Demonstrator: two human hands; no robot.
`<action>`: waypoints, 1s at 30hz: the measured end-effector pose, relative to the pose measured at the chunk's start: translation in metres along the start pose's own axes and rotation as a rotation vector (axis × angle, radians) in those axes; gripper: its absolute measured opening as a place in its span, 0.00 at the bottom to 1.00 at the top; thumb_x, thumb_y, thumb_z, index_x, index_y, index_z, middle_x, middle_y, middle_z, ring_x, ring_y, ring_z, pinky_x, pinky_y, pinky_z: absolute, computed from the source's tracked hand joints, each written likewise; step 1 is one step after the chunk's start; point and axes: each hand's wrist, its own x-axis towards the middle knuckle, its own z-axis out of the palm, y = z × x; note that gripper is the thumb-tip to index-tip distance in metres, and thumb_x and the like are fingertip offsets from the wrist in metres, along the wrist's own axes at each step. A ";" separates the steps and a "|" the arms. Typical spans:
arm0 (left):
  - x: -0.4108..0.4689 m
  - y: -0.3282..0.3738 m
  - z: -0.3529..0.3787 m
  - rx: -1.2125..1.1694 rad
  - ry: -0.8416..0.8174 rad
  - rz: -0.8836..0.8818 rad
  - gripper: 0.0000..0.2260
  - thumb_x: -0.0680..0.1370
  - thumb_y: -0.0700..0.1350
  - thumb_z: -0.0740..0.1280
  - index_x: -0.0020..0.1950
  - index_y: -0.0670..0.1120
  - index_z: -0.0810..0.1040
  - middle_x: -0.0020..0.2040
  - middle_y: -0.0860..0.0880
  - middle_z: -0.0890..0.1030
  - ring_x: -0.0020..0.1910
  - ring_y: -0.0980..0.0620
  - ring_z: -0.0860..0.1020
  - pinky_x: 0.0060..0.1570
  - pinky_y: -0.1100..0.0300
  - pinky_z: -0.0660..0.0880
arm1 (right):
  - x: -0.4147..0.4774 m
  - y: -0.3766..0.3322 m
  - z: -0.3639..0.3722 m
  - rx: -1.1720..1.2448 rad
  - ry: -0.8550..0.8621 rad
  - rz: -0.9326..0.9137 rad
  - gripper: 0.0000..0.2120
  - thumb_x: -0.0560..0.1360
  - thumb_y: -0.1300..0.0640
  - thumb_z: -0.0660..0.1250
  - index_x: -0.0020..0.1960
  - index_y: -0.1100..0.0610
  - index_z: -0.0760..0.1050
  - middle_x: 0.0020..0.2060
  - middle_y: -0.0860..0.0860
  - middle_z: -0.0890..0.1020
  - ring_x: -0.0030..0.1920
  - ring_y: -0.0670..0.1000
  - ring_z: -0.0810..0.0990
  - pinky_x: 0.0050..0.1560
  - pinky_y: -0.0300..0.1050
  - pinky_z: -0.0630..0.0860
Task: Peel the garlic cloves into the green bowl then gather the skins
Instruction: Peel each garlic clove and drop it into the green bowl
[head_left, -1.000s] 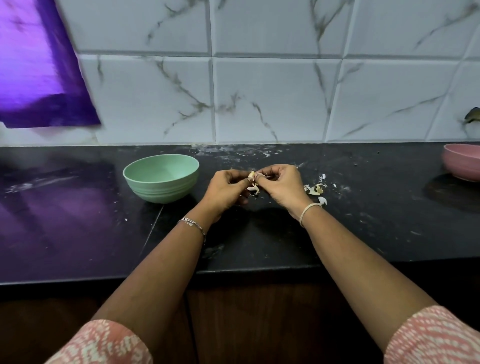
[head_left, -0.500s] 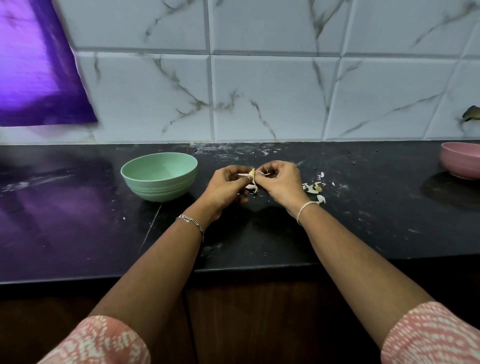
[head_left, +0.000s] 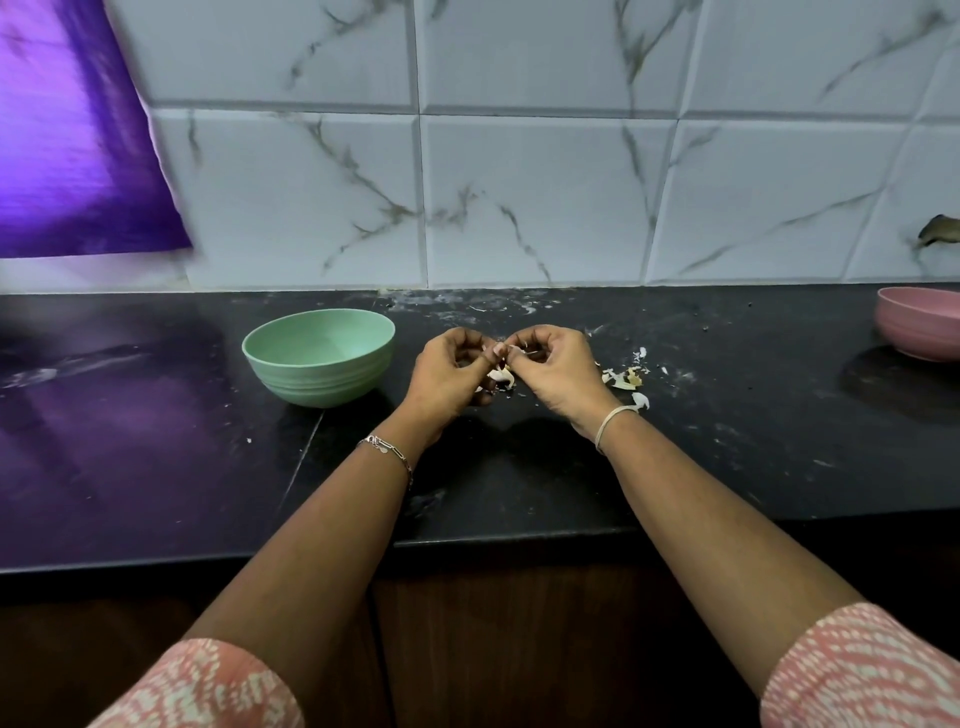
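Black stone counter (head_left: 727, 457) below, the left hand (head_left: 449, 376) and right hand (head_left: 553, 371) meet with fingers curled, pinching one garlic clove (head_left: 498, 357) that the fingertips largely hide. The green bowl (head_left: 319, 358) stands near the left hand at nine o'clock, and shed skins (head_left: 626, 378) lie at the right hand's three o'clock. A pink bowl (head_left: 919, 322) sits well apart at two o'clock, and a purple sheet (head_left: 78, 130) hangs at ten o'clock on marble tiles (head_left: 545, 197).

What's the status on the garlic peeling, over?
Left hand and right hand both pinching one garlic clove, mid-peel, right of green bowl. No clove visible in bowl. Loose skins on counter by right hand; nothing in the way.
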 end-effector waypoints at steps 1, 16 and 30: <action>0.001 -0.001 0.000 0.054 0.019 0.019 0.08 0.77 0.45 0.70 0.52 0.41 0.78 0.43 0.45 0.80 0.36 0.54 0.78 0.30 0.62 0.78 | 0.000 0.001 0.001 -0.019 0.008 -0.005 0.03 0.73 0.59 0.73 0.41 0.54 0.81 0.34 0.49 0.83 0.34 0.44 0.78 0.38 0.39 0.75; -0.003 0.008 -0.002 -0.209 0.023 -0.074 0.04 0.80 0.39 0.64 0.52 0.41 0.78 0.44 0.46 0.83 0.34 0.57 0.81 0.30 0.64 0.78 | 0.001 0.002 -0.003 0.101 0.008 0.160 0.05 0.73 0.58 0.66 0.41 0.55 0.81 0.34 0.48 0.81 0.33 0.46 0.77 0.37 0.43 0.75; -0.004 0.011 0.002 -0.237 -0.022 -0.148 0.04 0.79 0.39 0.67 0.53 0.41 0.77 0.41 0.47 0.83 0.37 0.52 0.82 0.34 0.61 0.80 | 0.015 0.019 -0.090 -0.378 0.391 0.179 0.10 0.66 0.55 0.77 0.32 0.52 0.76 0.28 0.44 0.79 0.33 0.48 0.79 0.40 0.45 0.79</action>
